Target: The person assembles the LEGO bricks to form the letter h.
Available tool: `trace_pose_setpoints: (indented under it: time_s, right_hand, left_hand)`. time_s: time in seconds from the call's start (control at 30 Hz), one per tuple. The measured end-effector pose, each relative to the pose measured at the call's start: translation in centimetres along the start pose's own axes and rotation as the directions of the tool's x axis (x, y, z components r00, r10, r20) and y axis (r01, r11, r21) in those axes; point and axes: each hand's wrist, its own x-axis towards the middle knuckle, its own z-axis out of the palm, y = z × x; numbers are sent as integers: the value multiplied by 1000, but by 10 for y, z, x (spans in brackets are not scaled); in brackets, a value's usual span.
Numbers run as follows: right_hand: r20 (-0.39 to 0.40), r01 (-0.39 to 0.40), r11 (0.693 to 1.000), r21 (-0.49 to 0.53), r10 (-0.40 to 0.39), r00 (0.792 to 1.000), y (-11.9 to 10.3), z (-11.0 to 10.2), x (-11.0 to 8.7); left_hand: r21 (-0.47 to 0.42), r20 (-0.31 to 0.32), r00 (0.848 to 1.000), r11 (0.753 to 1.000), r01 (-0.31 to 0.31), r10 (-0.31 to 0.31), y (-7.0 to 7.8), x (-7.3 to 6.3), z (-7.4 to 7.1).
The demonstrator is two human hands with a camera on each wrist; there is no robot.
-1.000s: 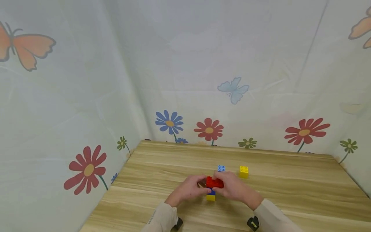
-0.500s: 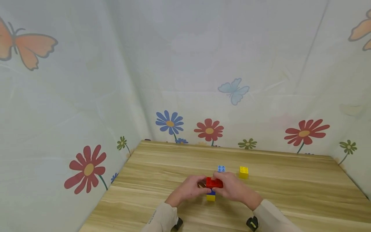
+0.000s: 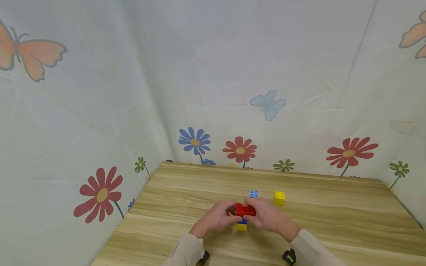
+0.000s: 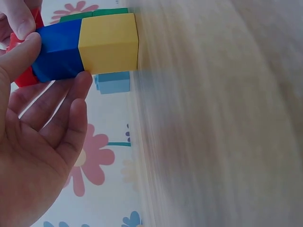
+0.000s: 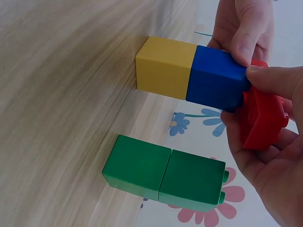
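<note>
A yellow brick [image 5: 165,68] stands on the table with a blue brick [image 5: 218,78] on top of it. At the top of this stack is a longer red brick [image 3: 245,210], which sticks out to the right beyond the blue one. My left hand [image 3: 217,216] holds the stack at the blue brick, its thumb on the near side and its fingers behind. My right hand [image 3: 266,216] grips the red brick between thumb and fingers. In the right wrist view the red brick looks slightly tilted against the blue one, with blue studs showing at the joint.
Two stacked green bricks [image 5: 163,172] stand close by, hidden behind my right hand in the head view. Farther back on the wooden table [image 3: 186,184] are a light blue brick [image 3: 254,193] and a yellow brick [image 3: 279,198]. A flower-printed cloth [image 3: 213,74] hangs around the table.
</note>
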Motion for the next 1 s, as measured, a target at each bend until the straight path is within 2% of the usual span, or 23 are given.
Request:
trace_pose_setpoints:
  time_s: [0.2, 0.4, 0.53, 0.77, 1.0]
  right_hand:
    - [0, -12, 1000, 14, 12, 1000, 0, 2, 0]
    - [5, -31, 999, 7, 31, 1000, -2, 1, 0]
    - [4, -41, 999, 7, 41, 999, -3, 2, 0]
    - [-48, -46, 998, -41, 44, 998, -5, 8, -4]
    - [-101, -13, 999, -53, 8, 995, -5, 10, -8]
  left_hand:
    - [-8, 9, 1000, 1000, -1, 1, 0, -1, 0]
    - [-16, 13, 1000, 999, 28, -27, -1, -1, 0]
    - [-24, 21, 1000, 1000, 20, -19, -2, -1, -1]
    - [-75, 55, 998, 997, 29, -25, -2, -4, -3]
    - [-62, 60, 996, 996, 67, -64, -1, -2, -2]
